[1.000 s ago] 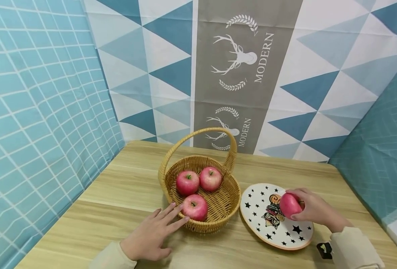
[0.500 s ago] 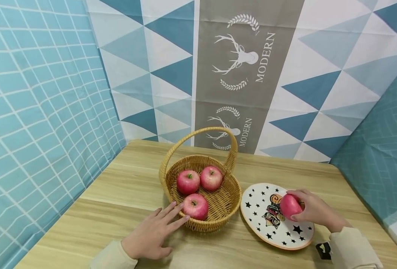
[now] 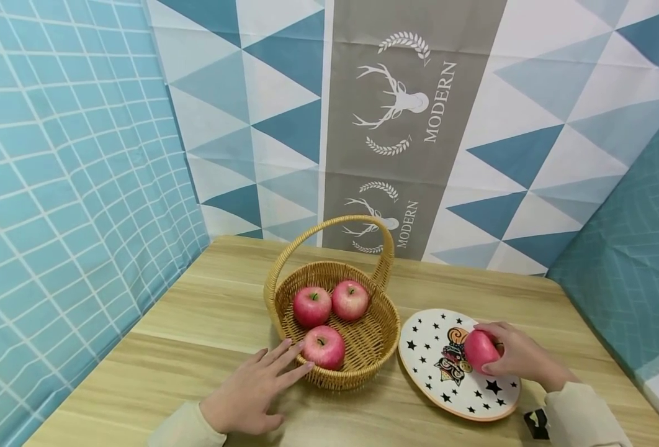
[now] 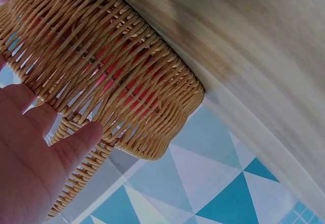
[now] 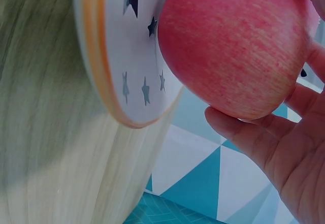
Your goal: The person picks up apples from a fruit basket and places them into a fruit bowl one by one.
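Note:
My right hand [image 3: 522, 354] holds a red apple [image 3: 480, 351] at the white plate [image 3: 427, 335], which has black stars and an orange rim. In the right wrist view the thumb and fingers curve about the apple [image 5: 233, 46], close against the plate's surface. My left hand [image 3: 254, 388] has its fingers spread, with the tips on the near left rim of a wicker basket [image 3: 365, 344]. Inside the basket lie three more apples: one at the back left [image 3: 311, 306], one at the back right [image 3: 350, 300], and one at the front [image 3: 324, 347] beside the left fingertips.
The basket's tall arched handle [image 3: 335, 220] rises above the apples. A small black tag [image 3: 536, 424] lies by the right sleeve. Patterned cloth walls border the wooden table [image 3: 206, 310] at the back and both sides.
The view has tilted very slightly. Both hands, the basket and the plate hold their places, and the apple is still in the right hand.

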`<action>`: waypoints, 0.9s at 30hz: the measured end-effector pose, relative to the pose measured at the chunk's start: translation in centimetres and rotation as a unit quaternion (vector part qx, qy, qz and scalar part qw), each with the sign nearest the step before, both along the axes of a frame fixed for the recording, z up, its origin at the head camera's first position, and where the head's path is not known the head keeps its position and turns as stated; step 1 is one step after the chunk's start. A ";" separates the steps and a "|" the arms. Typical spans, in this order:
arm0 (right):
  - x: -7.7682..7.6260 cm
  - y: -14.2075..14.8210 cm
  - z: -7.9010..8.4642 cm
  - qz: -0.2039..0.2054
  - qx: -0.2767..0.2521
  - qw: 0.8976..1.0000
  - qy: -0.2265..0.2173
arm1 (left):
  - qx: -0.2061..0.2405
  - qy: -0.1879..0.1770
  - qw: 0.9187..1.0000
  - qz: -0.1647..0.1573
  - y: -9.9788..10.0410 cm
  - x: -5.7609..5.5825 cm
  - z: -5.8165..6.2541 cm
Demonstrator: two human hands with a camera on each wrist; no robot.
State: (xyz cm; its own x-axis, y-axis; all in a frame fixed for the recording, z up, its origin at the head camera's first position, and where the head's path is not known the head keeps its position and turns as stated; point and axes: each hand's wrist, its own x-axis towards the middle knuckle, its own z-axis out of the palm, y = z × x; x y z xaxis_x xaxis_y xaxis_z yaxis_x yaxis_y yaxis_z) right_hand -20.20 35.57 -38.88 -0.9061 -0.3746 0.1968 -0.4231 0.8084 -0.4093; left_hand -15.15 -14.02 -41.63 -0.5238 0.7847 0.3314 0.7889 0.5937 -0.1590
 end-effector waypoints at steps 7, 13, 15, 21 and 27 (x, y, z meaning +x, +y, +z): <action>-0.4 0.1 -0.4 0.002 0.003 1.000 -0.002 | 0.005 -0.009 1.000 -0.003 0.0 -0.1 0.0; -0.5 -0.1 -0.5 0.000 0.008 1.000 -0.005 | 0.006 -0.006 1.000 -0.004 0.0 -0.1 0.1; -0.6 -0.2 -0.5 0.000 0.010 1.000 -0.007 | 0.005 -0.006 1.000 -0.003 0.0 -0.2 0.1; -0.7 -0.5 -0.4 -0.002 0.016 1.000 -0.022 | 0.006 -0.005 1.000 -0.003 0.0 -0.3 0.0; -0.7 -0.8 -0.6 0.007 0.018 1.000 -0.014 | 0.007 -0.006 1.000 -0.005 0.0 -0.2 -0.1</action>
State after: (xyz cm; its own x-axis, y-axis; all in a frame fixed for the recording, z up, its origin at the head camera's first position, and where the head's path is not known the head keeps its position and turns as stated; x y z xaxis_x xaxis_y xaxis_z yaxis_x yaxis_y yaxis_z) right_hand -20.86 34.79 -39.47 -0.9056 -0.3938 0.1577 -0.4234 0.8170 -0.3914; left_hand -15.37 -14.06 -41.70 -0.5204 0.7849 0.3362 0.7960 0.5885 -0.1418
